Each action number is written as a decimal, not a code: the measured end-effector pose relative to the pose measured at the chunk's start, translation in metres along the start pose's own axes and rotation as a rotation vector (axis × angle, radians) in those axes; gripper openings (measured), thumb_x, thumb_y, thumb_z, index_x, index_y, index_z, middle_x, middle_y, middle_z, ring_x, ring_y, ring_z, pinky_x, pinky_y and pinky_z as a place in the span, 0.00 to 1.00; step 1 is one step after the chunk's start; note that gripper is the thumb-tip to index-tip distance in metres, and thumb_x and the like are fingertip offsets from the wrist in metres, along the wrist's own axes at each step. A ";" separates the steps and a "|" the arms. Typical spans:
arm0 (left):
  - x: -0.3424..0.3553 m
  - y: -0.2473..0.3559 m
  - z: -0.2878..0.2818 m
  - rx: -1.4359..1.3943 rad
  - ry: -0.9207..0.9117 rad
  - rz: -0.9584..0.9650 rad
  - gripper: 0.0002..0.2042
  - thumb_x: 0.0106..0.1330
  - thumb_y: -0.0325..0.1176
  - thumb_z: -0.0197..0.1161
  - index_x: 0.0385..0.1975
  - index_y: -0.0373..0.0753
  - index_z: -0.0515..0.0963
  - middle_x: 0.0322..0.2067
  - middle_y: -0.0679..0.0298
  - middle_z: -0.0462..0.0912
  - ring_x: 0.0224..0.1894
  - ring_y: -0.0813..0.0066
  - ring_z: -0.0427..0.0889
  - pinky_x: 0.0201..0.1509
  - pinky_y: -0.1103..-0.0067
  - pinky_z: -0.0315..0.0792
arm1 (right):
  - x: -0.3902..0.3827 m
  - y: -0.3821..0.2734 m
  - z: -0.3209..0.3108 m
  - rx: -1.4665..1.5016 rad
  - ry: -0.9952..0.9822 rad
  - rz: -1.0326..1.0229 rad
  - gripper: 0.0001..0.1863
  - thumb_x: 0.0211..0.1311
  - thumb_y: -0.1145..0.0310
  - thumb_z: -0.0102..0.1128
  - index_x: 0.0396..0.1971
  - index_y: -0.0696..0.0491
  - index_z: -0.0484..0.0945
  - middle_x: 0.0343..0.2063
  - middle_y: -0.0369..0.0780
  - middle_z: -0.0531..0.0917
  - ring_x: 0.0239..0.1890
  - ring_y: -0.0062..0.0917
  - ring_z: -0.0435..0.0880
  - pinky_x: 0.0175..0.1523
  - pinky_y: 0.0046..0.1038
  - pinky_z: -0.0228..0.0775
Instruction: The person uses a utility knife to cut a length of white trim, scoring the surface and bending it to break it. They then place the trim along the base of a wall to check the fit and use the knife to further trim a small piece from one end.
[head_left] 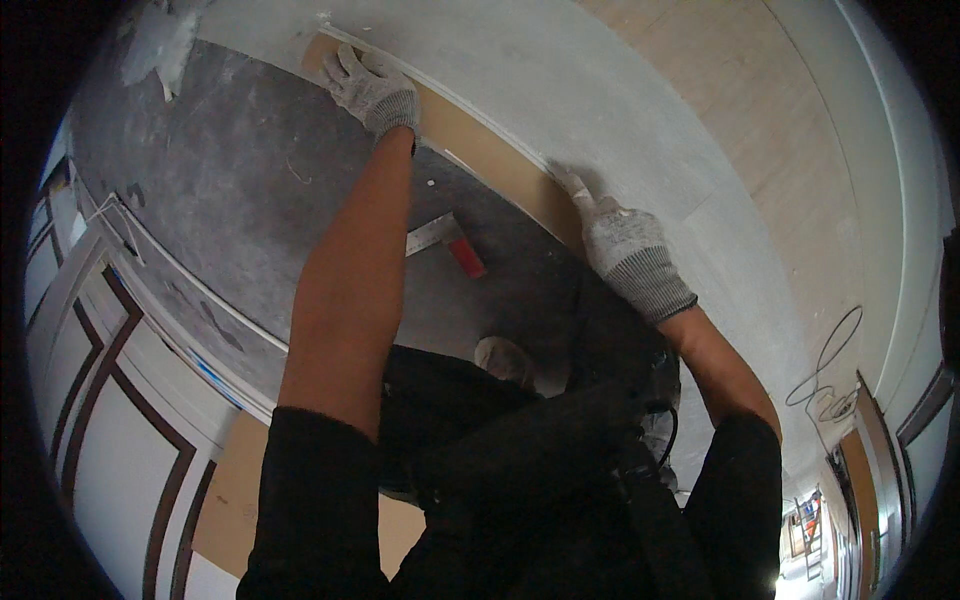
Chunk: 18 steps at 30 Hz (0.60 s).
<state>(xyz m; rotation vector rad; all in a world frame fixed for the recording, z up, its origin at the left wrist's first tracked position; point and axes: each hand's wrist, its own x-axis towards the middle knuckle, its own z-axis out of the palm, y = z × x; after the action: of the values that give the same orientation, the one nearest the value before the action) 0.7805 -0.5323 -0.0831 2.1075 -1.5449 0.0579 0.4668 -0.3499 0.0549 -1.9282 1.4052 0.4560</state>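
Observation:
A long tan board strip [490, 150] with a white upper edge crosses the upper middle, along the border of the grey floor and a pale surface. My gloved left hand [370, 90] grips it near its upper-left end with bent fingers. Farther along to the right, my gloved right hand [625, 240] holds the same strip, index finger stretched toward its edge and the other fingers curled. Below the strip, beside my left forearm, lies a metal square [466, 258] with a red handle.
A pale scrap [160, 55] lies at upper left. A white conduit [200, 285] runs along the left, beside white panels with dark borders [135, 440]. A looped cable [830, 360] lies at right. My shoe [500, 360] shows below the square.

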 end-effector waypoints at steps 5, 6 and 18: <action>0.005 -0.011 -0.001 0.028 0.017 -0.005 0.25 0.76 0.41 0.56 0.70 0.39 0.69 0.72 0.46 0.67 0.77 0.42 0.60 0.79 0.54 0.57 | -0.040 -0.010 -0.023 -0.068 -0.070 0.115 0.36 0.75 0.67 0.52 0.81 0.43 0.56 0.47 0.49 0.87 0.40 0.47 0.91 0.44 0.47 0.84; 0.000 -0.007 0.001 0.017 0.018 -0.016 0.25 0.76 0.41 0.56 0.70 0.39 0.70 0.72 0.46 0.67 0.77 0.41 0.60 0.79 0.54 0.58 | -0.062 -0.006 -0.029 -0.028 -0.029 0.154 0.35 0.76 0.66 0.52 0.81 0.42 0.57 0.47 0.49 0.87 0.40 0.47 0.91 0.45 0.47 0.84; -0.170 0.101 -0.031 -0.019 -0.076 0.037 0.25 0.81 0.41 0.49 0.71 0.34 0.69 0.74 0.39 0.64 0.77 0.37 0.61 0.79 0.49 0.56 | -0.095 0.046 -0.011 0.390 0.378 0.135 0.33 0.76 0.63 0.53 0.78 0.38 0.60 0.49 0.53 0.86 0.50 0.52 0.87 0.55 0.53 0.77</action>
<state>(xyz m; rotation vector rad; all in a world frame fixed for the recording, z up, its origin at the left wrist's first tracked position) 0.6383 -0.3918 -0.0740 2.0883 -1.6227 -0.0231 0.3894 -0.3008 0.1078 -1.6576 1.7215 -0.1303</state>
